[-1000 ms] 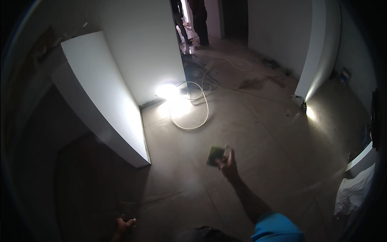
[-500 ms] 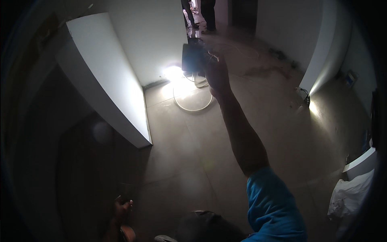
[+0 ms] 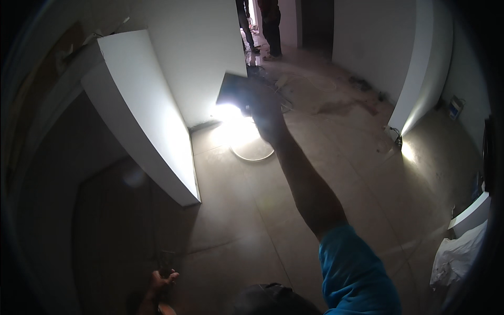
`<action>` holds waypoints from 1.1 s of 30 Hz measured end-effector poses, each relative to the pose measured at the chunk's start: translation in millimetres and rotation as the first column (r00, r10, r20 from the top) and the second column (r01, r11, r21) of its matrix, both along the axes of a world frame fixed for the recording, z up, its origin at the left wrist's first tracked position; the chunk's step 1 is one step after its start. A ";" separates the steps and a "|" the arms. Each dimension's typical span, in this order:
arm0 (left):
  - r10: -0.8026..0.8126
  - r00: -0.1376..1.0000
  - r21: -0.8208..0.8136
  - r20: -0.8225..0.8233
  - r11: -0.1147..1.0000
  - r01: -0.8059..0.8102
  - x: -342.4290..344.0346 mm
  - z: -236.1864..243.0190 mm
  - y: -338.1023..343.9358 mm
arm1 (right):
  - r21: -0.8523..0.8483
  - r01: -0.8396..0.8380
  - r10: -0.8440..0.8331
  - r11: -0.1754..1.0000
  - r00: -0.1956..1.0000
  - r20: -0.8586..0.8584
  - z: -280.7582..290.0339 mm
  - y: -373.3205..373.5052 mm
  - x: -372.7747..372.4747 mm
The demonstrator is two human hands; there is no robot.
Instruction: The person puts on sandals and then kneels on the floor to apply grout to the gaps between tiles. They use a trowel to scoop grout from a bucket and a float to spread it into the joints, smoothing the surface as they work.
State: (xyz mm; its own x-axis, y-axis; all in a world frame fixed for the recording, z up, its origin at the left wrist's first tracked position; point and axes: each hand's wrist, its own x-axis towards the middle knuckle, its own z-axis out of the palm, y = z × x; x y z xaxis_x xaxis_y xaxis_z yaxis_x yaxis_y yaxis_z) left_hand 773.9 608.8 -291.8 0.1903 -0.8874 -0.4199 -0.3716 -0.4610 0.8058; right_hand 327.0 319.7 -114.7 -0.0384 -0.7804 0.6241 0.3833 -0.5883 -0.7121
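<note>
My right arm reaches forward, and my right hand [image 3: 266, 113] is closed on a dark, flat, rectangular thing [image 3: 231, 88] whose kind I cannot make out. Just below its lower edge glares a bright lamp [image 3: 229, 112], its body lost in the light. A pale cable [image 3: 252, 159] curves over the floor beneath my wrist. Low on the left, my left hand [image 3: 163, 279] is in shadow with its fingers curled; a thin dark thing seems to stick out of it, too dim to name.
A white curved panel [image 3: 152, 105] stands left of the lamp, beside a pale wall [image 3: 202, 58]. Two people [image 3: 270, 29] stand far off in the passage. Another light [image 3: 407, 149] with loose wires shines at the right wall. White sheeting [image 3: 458, 257] lies lower right.
My right hand has moved left with the dark rectangular thing, which is now tilted and above the lamp's glare rather than right of it. The whole view has shifted slightly.
</note>
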 end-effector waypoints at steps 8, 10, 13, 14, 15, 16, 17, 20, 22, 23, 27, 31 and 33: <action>0.101 0.992 -0.017 -0.069 0.995 -0.103 -1.8 1.0 5.6 | -0.058 0.371 -0.275 0.927 0.566 -0.778 -188.9 105.6 -3.6; 0.047 0.997 0.048 -0.065 0.998 -0.044 2.3 -0.8 -0.7 | -0.032 0.394 -0.262 0.918 0.544 -0.797 -239.6 137.3 -20.3; -0.076 0.994 -0.012 0.081 0.997 0.077 34.0 -23.4 -0.3 | 0.413 0.436 -0.117 0.799 0.788 -0.605 -303.8 189.2 -29.7; -0.082 0.991 -0.002 0.101 0.997 0.083 38.3 -26.2 -0.5 | 0.580 0.427 -0.043 0.693 0.828 -0.559 -313.8 206.1 -31.7; -0.089 0.988 0.003 0.124 0.996 0.089 41.8 -27.7 -2.6 | 0.725 0.405 0.013 0.557 0.869 -0.495 -323.5 222.5 -32.0; -0.096 0.984 0.008 0.147 0.995 0.096 44.0 -27.5 -4.3 | 0.815 0.409 0.047 0.412 0.883 -0.467 -332.7 236.3 -27.2; -0.096 0.984 0.014 0.149 0.995 0.095 42.3 -28.8 -8.2 | 0.866 0.381 0.065 0.324 0.904 -0.422 -350.8 251.2 -23.8; -0.129 0.963 0.030 0.235 0.992 0.125 55.4 -42.4 -14.4 | 0.967 0.177 0.153 0.183 0.967 -0.206 -377.1 288.4 12.3; -0.202 0.906 0.027 0.371 0.978 0.207 89.0 -83.0 -20.9 | 0.981 0.164 0.433 0.108 0.880 -0.195 -413.3 299.1 38.1; -0.201 0.897 0.036 0.395 0.978 0.204 74.1 -84.5 -25.7 | 0.973 0.091 0.458 0.211 0.871 -0.180 -432.5 313.5 45.9; -0.156 0.861 0.042 0.483 0.987 0.155 60.1 -60.8 -17.3 | 0.968 -0.100 0.655 0.231 0.752 -0.079 -407.2 317.8 99.4; -0.029 0.930 -0.080 0.367 0.995 0.063 95.9 -93.3 -5.5 | 0.826 -0.555 0.539 -0.100 0.668 0.514 -414.1 332.2 119.4; -0.015 0.938 -0.056 0.346 0.998 0.037 70.5 -75.0 -7.5 | 0.748 -0.644 0.446 -0.158 0.630 0.636 -410.4 340.5 109.3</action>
